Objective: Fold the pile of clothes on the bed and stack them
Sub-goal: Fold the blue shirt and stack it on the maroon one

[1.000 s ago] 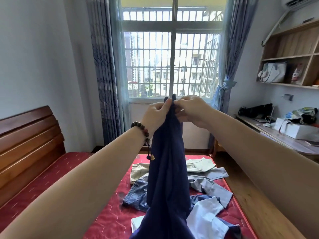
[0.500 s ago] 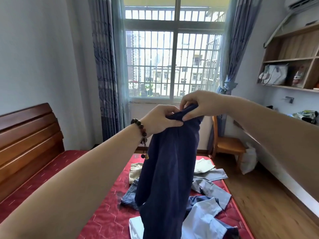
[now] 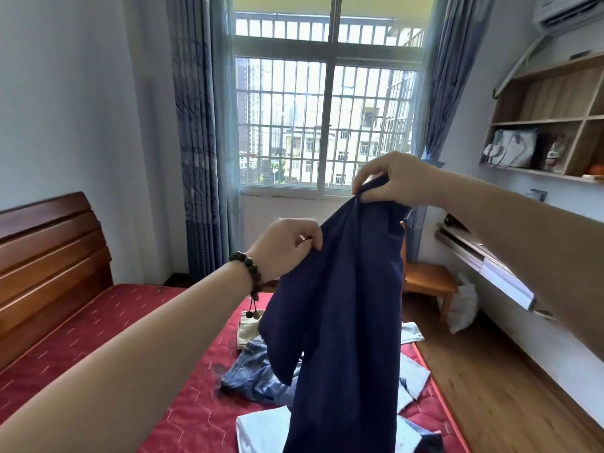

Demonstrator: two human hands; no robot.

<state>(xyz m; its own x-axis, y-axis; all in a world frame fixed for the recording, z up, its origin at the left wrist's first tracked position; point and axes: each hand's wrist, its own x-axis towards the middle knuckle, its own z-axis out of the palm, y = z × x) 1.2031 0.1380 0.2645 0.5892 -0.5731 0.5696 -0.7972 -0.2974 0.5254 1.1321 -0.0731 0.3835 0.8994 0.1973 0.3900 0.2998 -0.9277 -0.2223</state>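
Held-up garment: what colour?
Plain dark navy blue garment, no pattern visible, pinched by left hand and right hand. Head view only.

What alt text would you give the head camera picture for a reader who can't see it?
Two bare hands hold a navy garment up over a red bed, the left hand pinching one edge and the right hand gripping the top higher up. Unfolded clothes lie on the bed below, before a barred window.

Navy garment point(image 3: 340, 322), red patterned mattress point(image 3: 98, 322) (pale dashes), blue denim jeans point(image 3: 251, 371)
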